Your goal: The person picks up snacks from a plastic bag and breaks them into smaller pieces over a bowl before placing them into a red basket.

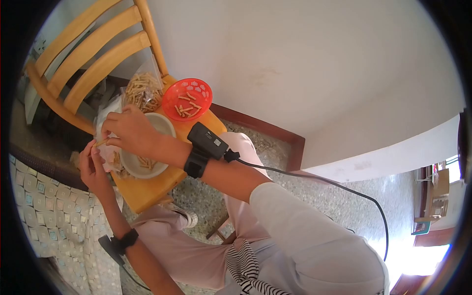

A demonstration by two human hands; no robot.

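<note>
My right hand (pixel 129 132) reaches over a white bowl (pixel 169 129), its thumb and fingers pinching a thin tan stick (pixel 101 143). My left hand (pixel 92 166) is lower and to the left, with its fingertips closed on the other end of the same stick. Several similar short sticks (pixel 146 162) lie in the bowl, partly hidden by my right hand and forearm. Behind the bowl, a clear plastic bag (pixel 143 93) is full of such sticks. A red perforated basket (pixel 206 93) holds several more. Below my right hand is a pinkish sheet or bag (pixel 107 153), mostly covered.
Everything stands on the seat of a wooden chair (pixel 147 192), with its slatted backrest (pixel 105 44) at upper left. A white wall (pixel 275 64) rises behind. Patterned cloth (pixel 54 211) hangs at left. A black cable (pixel 314 178) runs from the device on my right wrist.
</note>
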